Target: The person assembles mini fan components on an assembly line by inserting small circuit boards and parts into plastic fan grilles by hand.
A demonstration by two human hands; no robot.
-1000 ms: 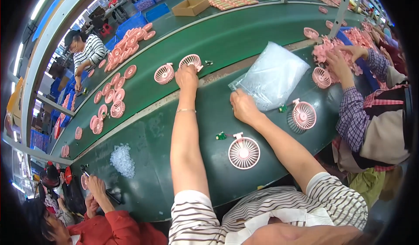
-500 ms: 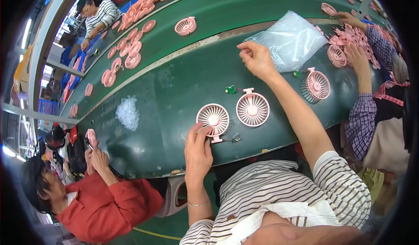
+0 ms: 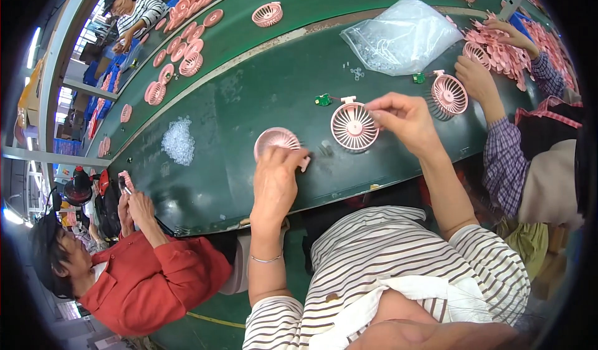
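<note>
My left hand (image 3: 275, 180) grips the near edge of a round pink fan housing (image 3: 274, 137), which is tilted and slightly blurred on the green bench; the fingers partly cover it. To its right lies another pink fan housing (image 3: 354, 129) with radial ribs, wired to a small green circuit board (image 3: 322, 100). Over that housing's right rim is my right hand (image 3: 408, 124), thumb and fingertips pinched together; anything between them is too small to make out. Farther right sits a third pink fan housing (image 3: 449, 94) near a second green board (image 3: 419, 77).
A clear plastic bag (image 3: 405, 35) of small translucent pieces lies at the back, with a few loose pieces beside it. A pile of translucent pieces (image 3: 178, 140) is at left. Pink parts ride the conveyor (image 3: 311, 7) beyond. Co-workers sit on both sides.
My right hand has come back from the plastic bag to the middle fan housing, its fingers now pinched. My left hand has shifted left with its housing, which has tilted.
</note>
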